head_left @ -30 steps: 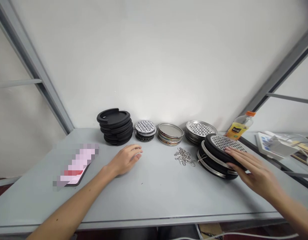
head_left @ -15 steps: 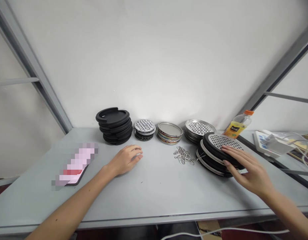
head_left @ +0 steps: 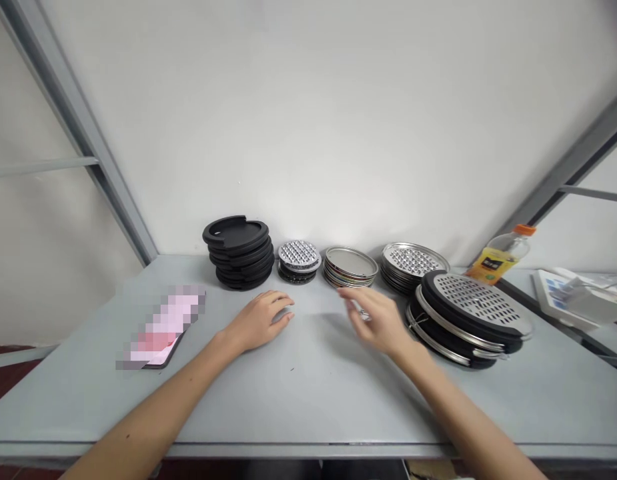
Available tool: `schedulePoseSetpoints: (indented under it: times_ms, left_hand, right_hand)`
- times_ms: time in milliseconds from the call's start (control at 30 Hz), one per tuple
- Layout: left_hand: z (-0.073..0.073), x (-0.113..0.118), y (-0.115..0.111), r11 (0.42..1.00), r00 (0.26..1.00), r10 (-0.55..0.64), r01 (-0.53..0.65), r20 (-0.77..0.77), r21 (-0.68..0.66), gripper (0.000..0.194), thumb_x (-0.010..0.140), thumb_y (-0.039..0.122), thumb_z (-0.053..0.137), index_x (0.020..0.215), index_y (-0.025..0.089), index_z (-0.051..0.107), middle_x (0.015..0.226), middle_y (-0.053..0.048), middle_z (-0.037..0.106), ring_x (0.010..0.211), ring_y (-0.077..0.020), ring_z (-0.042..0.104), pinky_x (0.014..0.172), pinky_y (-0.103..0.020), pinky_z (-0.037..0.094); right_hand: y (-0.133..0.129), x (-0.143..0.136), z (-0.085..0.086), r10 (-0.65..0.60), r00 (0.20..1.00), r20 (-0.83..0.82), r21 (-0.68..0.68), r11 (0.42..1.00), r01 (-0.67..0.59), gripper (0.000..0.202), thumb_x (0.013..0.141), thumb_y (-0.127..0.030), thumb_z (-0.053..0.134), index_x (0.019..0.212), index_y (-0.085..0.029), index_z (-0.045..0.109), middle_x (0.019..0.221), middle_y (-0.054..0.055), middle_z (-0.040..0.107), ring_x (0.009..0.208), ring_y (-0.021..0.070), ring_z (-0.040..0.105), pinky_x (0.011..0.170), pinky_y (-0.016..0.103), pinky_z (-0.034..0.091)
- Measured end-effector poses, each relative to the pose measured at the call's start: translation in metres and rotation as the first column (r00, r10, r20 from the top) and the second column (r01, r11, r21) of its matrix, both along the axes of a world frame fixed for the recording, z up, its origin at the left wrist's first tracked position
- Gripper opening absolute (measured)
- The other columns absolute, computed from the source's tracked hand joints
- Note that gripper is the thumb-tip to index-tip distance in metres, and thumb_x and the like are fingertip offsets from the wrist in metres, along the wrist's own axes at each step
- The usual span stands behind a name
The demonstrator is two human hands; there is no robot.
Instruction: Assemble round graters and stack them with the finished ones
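I reference a clock face laid on the tabletop, its centre between the two hands, twelve toward the wall. At nine, the left hand appears to rest on the surface, fingers loosely curved, thumb apart, nothing visible in its grasp. At three, the right hand, slightly blurred, is above the surface, with a moderate gap between thumb and forefinger. Through that gap I see a little silver wire, partly covered by the hand; I cannot tell whether the fingers touch it. I judge the wire light, stiff, smooth and prone to slip; a fingertip pinch should suit. Beyond the right hand, at one, lies a stack of flat discs. I rate each disc thin, rigid and slick, with the rim as the correct hold. Outboard at three, a black-rimmed perforated assembly is probably heavier; I would support it by the black rim, keeping skin off the perforated face, which may be sharp. Small textured discs near twelve warrant the same edge hold.
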State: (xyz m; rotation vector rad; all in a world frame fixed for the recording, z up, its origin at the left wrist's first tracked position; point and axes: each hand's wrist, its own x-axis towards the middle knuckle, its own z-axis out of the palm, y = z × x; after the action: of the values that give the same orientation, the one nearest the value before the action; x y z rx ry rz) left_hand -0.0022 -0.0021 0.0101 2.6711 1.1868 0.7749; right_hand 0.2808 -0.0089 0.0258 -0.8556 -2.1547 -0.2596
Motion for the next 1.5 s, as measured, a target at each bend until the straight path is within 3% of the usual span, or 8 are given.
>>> schedulePoseSetpoints:
  times_ms: [100,167,400,733,1133,1233,1367,1500]
  left_hand:
    - [-0.003,0.000,0.001,0.999,0.999,0.042,-0.042,-0.009,0.000,0.034,0.093,0.032,0.052,0.124,0.020,0.056,0.121,-0.009,0.060,0.114,-0.0246,0.055,0.100,-0.041,0.045]
    - [-0.006,-0.001,0.002,0.999,0.998,0.051,-0.052,-0.023,-0.005,0.036,0.093,0.034,0.051,0.126,0.020,0.055,0.126,-0.010,0.058,0.119,-0.0248,0.052,0.104,-0.042,0.042]
    - [-0.017,0.000,0.004,0.997,0.992,0.051,-0.057,-0.116,-0.052,0.041,0.094,0.041,0.048,0.129,0.020,0.053,0.136,-0.011,0.053,0.127,-0.0258,0.048,0.107,-0.043,0.038]
    - [-0.012,0.006,0.005,0.995,0.987,0.070,-0.080,-0.146,-0.065,0.039,0.095,0.042,0.047,0.123,0.018,0.057,0.130,-0.010,0.059,0.121,-0.0241,0.053,0.103,-0.038,0.041]
    - [-0.017,0.041,0.006,0.950,0.933,0.309,-0.294,-0.183,0.103,0.027,0.089,0.036,0.053,0.101,0.016,0.067,0.097,-0.013,0.063,0.098,-0.0300,0.057,0.087,-0.044,0.047]
    - [-0.017,0.035,0.006,0.961,0.945,0.274,-0.262,-0.178,0.089,0.028,0.091,0.032,0.051,0.109,0.016,0.065,0.102,-0.011,0.063,0.099,-0.0277,0.056,0.090,-0.043,0.047]
    - [-0.012,0.019,0.006,0.995,0.977,0.101,-0.103,-0.186,-0.003,0.033,0.091,0.035,0.052,0.119,0.019,0.060,0.115,-0.010,0.061,0.109,-0.0259,0.055,0.098,-0.042,0.044]
    - [-0.010,0.013,0.005,0.997,0.975,0.077,-0.080,-0.208,-0.009,0.036,0.093,0.036,0.050,0.122,0.018,0.058,0.124,-0.012,0.058,0.116,-0.0269,0.053,0.101,-0.042,0.043]
  right_hand:
    - [0.024,-0.034,-0.011,0.119,0.980,0.163,-0.257,0.964,-0.074,0.034,0.087,-0.020,0.053,0.121,-0.019,0.059,0.116,0.012,0.065,0.105,0.0250,0.060,0.091,0.042,0.050]
    - [0.033,-0.043,-0.020,0.126,0.984,0.127,-0.350,0.934,-0.074,0.033,0.089,-0.023,0.051,0.121,-0.018,0.059,0.117,0.012,0.064,0.106,0.0248,0.059,0.093,0.041,0.049]
    - [0.030,-0.034,-0.037,0.072,0.997,-0.001,-0.493,0.868,-0.063,0.027,0.091,-0.026,0.050,0.113,-0.017,0.063,0.111,0.011,0.066,0.104,0.0235,0.060,0.094,0.039,0.047]
    - [0.038,-0.027,-0.036,0.129,0.992,-0.006,-0.511,0.852,-0.114,0.023,0.089,-0.023,0.051,0.104,-0.016,0.066,0.105,0.010,0.069,0.098,0.0219,0.063,0.090,0.035,0.048]
    - [0.041,-0.025,-0.039,0.100,0.995,-0.011,-0.498,0.862,-0.093,0.025,0.089,-0.024,0.052,0.107,-0.015,0.066,0.105,0.011,0.070,0.097,0.0226,0.064,0.088,0.035,0.048]
    - [0.041,-0.025,-0.038,0.093,0.996,-0.011,-0.498,0.863,-0.086,0.025,0.090,-0.024,0.051,0.107,-0.016,0.067,0.104,0.011,0.071,0.095,0.0224,0.065,0.086,0.034,0.049]
    - [0.038,-0.026,-0.035,0.097,0.995,-0.003,-0.496,0.864,-0.086,0.023,0.090,-0.022,0.050,0.103,-0.017,0.068,0.099,0.009,0.071,0.090,0.0209,0.065,0.082,0.032,0.049]
    - [0.035,-0.027,-0.032,0.065,0.998,0.014,-0.491,0.870,-0.050,0.024,0.090,-0.024,0.050,0.105,-0.017,0.067,0.099,0.010,0.071,0.091,0.0213,0.065,0.082,0.032,0.049]
